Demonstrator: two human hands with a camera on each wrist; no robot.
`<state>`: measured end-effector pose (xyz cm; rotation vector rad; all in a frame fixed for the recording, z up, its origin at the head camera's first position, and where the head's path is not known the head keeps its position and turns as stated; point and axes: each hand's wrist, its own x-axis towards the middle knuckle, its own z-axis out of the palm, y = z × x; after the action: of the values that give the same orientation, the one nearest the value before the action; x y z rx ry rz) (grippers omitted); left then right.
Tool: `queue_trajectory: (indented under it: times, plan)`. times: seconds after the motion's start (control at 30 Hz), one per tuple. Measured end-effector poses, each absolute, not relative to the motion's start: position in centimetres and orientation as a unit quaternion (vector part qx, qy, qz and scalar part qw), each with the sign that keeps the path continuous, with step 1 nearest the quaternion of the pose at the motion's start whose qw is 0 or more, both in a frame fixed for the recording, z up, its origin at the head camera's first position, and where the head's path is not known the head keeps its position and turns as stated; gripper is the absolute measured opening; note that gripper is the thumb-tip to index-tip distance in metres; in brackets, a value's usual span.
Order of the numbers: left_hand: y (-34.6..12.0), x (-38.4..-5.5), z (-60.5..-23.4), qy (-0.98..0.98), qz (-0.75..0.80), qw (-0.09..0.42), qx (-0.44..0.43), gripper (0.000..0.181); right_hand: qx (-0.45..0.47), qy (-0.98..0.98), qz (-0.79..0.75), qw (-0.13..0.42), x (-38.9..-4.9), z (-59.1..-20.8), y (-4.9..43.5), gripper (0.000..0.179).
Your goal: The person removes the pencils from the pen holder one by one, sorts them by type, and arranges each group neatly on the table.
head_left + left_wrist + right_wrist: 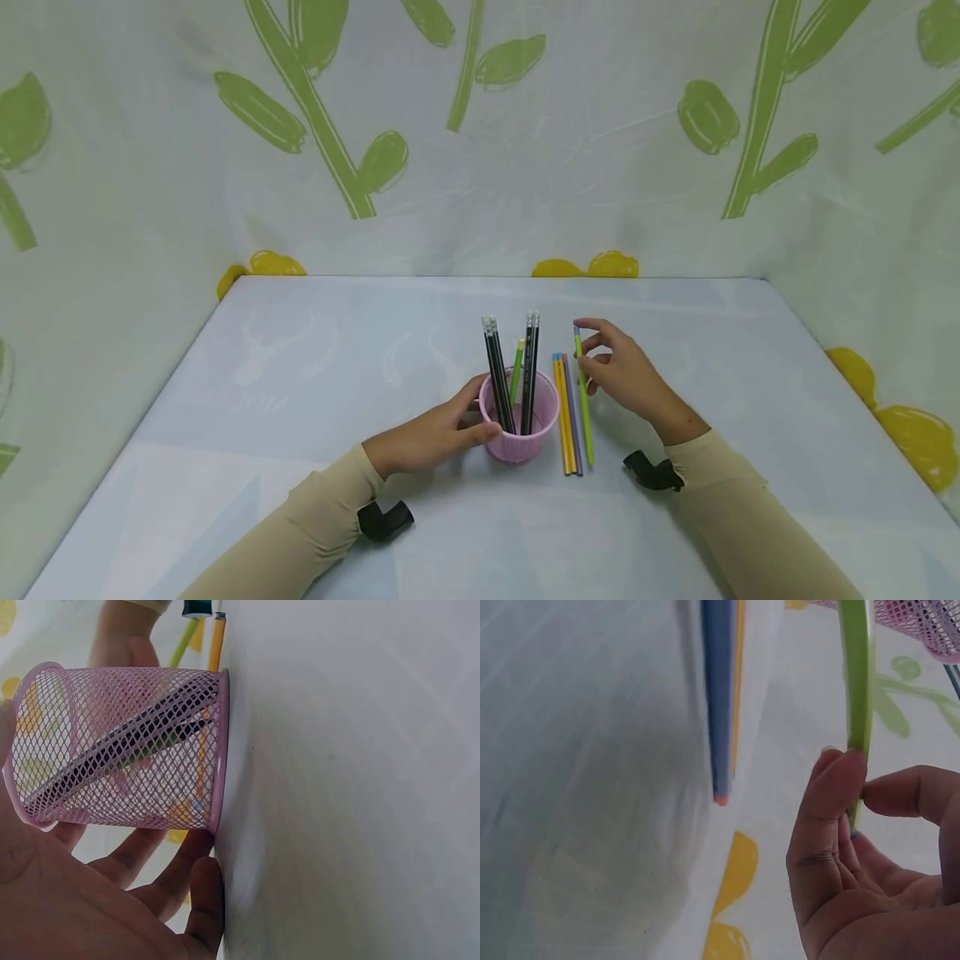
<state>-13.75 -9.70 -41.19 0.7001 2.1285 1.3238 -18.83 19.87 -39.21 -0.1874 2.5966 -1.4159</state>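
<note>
My left hand (pixel 427 437) holds a pink mesh pencil cup (pixel 517 451) upright on the table, thumb on the near side and fingers round the far side. Several black pencils (pixel 531 367) with white eraser ends lean inside, along with a green pencil (pixel 517 371). To the right of the cup, my right hand (pixel 626 375) pinches a light green pencil (pixel 585 417) with a bluish end, between thumb and fingers near its far end. In the right wrist view this green pencil (pixel 857 682) stands apart from the others.
Between the cup and the right hand, two yellow-orange pencils (pixel 562 417) and a purple-blue pencil (pixel 573 425) lie side by side on the white table (pixel 262 375). Behind rises a pale wall (pixel 570 183) with green leaf drawings. A black wrist strap (pixel 652 472) sits on each sleeve.
</note>
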Motion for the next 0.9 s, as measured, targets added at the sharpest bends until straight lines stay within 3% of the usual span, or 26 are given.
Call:
queue_trajectory:
  times: [0.4, 0.9]
  plan:
    - [-9.9, -13.8, -41.2, 0.788, 0.492, 0.273, 0.248, 0.073, -0.041, 0.889, -0.425, 0.168, -19.8, -40.4, 20.3, 0.062]
    - [-9.7, -13.9, -41.1, 0.785, 0.493, 0.273, 0.258, 0.075, -0.042, 0.893, -0.399, 0.201, -20.1, -40.9, 20.7, 0.067]
